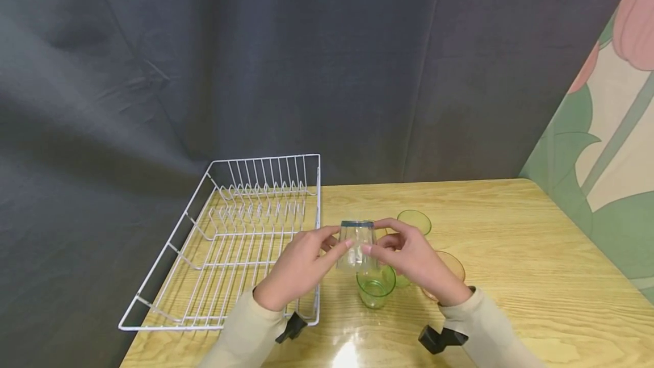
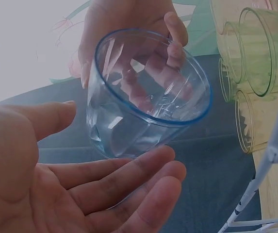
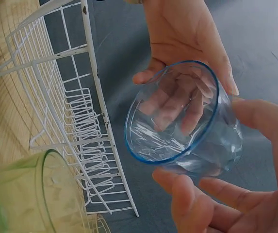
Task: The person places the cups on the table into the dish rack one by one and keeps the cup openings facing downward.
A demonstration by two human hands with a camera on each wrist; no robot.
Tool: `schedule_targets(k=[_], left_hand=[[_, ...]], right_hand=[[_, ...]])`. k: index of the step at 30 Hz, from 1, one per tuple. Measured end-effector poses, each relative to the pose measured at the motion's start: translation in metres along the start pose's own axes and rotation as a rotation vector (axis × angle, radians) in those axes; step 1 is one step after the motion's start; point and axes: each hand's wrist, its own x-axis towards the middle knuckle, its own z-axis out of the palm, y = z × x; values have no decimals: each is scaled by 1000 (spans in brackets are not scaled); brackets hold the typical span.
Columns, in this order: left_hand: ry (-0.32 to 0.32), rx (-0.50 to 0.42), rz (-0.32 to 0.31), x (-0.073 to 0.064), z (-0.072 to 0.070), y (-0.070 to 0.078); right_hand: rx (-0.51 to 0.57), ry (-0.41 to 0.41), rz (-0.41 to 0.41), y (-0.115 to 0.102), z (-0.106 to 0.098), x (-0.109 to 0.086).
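Observation:
A clear tumbler with a blue rim [image 2: 146, 119] is held in the air between both hands, its narrower end up in the head view and its open mouth towards the wrist cameras. My left hand [image 1: 306, 263] supports one side, fingers against the wall and thumb near it. On the opposite side my right hand [image 1: 409, 254] grips the tumbler with thumb and fingertips. Just below stands a green cup [image 1: 374, 300]. A yellow-green cup [image 1: 415, 220] and an orange cup [image 1: 453, 266] stand by the right hand, which partly hides other cups.
To the left, a white wire dish rack [image 1: 219, 266] sits on the wooden table [image 1: 516, 254], its right side close to the left hand. A dark curtain [image 1: 327, 72] hangs behind, and a flower-patterned panel [image 1: 613, 146] borders the table on the right.

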Motion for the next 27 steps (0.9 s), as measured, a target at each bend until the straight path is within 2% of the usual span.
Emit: schedule_targets(k=[6,11,21,27], left_hand=[[18,-1,3,1,0,-1],[24,-2,10,3,2,-2],[32,16,38,1,4,-4],[21,50,20,-2,3,-3]], right_hand=[[-33,10,-75,2,2,1],[-122,36,-125,3,5,1],[-208,48,-185,3,6,0],[-251,49,-243,2,6,0]])
